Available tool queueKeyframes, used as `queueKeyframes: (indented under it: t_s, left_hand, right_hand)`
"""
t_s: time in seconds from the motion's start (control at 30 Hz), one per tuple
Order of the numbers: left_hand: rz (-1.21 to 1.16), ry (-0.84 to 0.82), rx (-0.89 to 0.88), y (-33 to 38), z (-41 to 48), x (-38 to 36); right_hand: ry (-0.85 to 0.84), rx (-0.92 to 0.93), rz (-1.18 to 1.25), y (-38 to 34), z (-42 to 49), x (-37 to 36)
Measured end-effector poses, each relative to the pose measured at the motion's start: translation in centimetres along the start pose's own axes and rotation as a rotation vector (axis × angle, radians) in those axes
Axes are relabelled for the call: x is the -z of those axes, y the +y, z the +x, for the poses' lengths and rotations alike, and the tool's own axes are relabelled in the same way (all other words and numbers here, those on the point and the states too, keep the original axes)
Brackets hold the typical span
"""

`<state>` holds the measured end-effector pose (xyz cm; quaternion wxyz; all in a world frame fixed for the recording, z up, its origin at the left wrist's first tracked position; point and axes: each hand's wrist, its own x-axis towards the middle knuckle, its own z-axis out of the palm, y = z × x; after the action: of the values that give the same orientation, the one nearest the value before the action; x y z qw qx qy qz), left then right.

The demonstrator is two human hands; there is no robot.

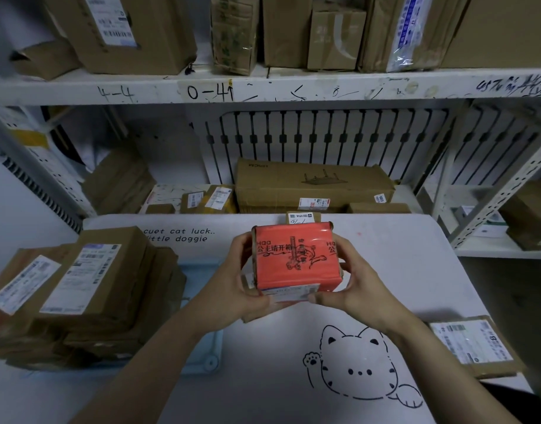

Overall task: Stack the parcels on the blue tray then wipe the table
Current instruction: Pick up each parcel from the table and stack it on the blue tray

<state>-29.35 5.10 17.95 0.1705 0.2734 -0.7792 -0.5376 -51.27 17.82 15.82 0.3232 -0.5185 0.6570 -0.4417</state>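
I hold a small parcel [295, 260] wrapped in red tape with a black cat drawing, lifted above the middle of the white table [263, 387]. My left hand [241, 289] grips its left side and my right hand [349, 286] grips its right side and lower corner. At the left, a pile of several brown cardboard parcels [88, 289] sits on the blue tray [205, 347], of which only the right edge and a corner show. A flat labelled parcel [474, 344] lies at the table's right edge. Another small parcel [303, 217] peeks out behind the red one.
The table top carries a cat drawing [361, 365] and printed words. Behind it a lower shelf holds a long cardboard box [312, 185] and smaller parcels. An upper shelf [263, 87] with more boxes runs overhead. Metal racking [492, 194] stands at the right.
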Motion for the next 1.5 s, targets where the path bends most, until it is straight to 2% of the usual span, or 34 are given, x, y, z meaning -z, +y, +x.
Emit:
queueKeyframes:
  t_s: [0.27, 0.4, 0.5, 0.6, 0.7, 0.8, 0.97, 1.37, 1.5]
  left_hand:
    - [0.033, 0.036, 0.026, 0.2, -0.1, -0.1]
    - [0.219, 0.098, -0.035, 1.0, 0.1, -0.4]
    - [0.355, 0.046, -0.077, 1.3, 0.5, -0.8]
    - [0.306, 0.045, -0.071, 1.4, 0.7, -0.9]
    - [0.154, 0.037, -0.019, 1.1, 0.5, -0.1]
    - [0.085, 0.025, -0.011, 0.3, 0.1, 0.8]
    - [0.031, 0.024, 0.004, -0.2, -0.1, 1.2]
    - [0.006, 0.015, 0.051, -0.7, 0.0, 1.1]
    - [0.037, 0.072, 0.059, -1.1, -0.1, 1.0]
  right_hand:
    - [0.057, 0.062, -0.048, -0.4, 0.4, -0.1]
    - [0.082, 0.121, -0.235, -0.9, 0.4, -0.4]
    - [0.063, 0.162, -0.363, -1.8, 0.5, -0.7]
    - [0.056, 0.199, -0.433, -2.0, 0.6, -0.9]
    - [0.074, 0.191, -0.381, -1.8, 0.5, -0.5]
    - [0.110, 0.105, -0.261, -1.1, 0.2, 0.2]
    - [0.025, 0.058, -0.019, -0.7, -0.3, 0.8]
    - [0.070, 0.060, -0.038, -0.9, 0.0, 1.0]
    - [0.095, 0.065, -0.076, -0.7, 0.1, 0.9]
